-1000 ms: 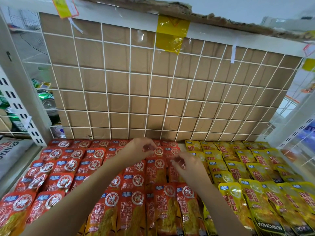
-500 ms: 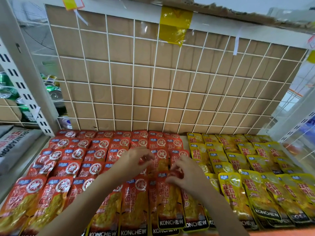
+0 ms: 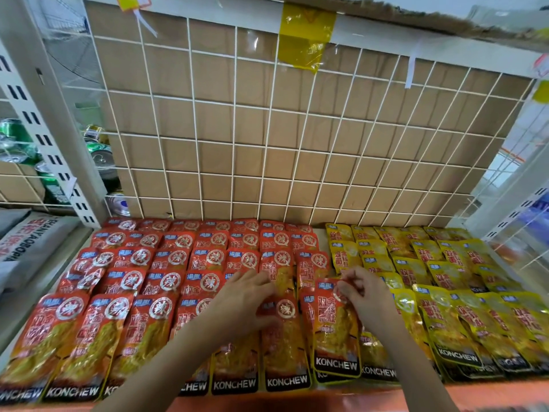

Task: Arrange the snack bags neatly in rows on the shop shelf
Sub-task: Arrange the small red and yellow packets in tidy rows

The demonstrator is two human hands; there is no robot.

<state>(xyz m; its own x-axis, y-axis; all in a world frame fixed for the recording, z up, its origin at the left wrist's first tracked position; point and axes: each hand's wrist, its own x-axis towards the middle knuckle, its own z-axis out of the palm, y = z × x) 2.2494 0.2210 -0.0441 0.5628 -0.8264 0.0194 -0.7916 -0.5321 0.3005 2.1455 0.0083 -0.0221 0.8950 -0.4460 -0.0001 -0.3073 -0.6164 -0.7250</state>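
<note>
Rows of red snack bags [image 3: 166,281] cover the left and middle of the shelf. Rows of yellow snack bags [image 3: 439,272] cover the right. My right hand [image 3: 364,295] pinches the top corner of one red bag [image 3: 334,331] in the front row, next to the yellow ones. That bag lies on top of its neighbours. My left hand [image 3: 243,298] lies with its fingers spread over the top of another front-row red bag [image 3: 285,346]; its thumb curls along that bag's left edge.
A white wire grid [image 3: 267,129] backed by cardboard stands behind the bags. White shelf uprights [image 3: 50,120] flank the bay. Green drink cans [image 3: 98,150] sit in the bay to the left. A grey sack [image 3: 26,242] lies at the far left.
Both hands have drawn back from the middle rows toward the front row. My right hand now holds a red bag by its top corner, lower than before.
</note>
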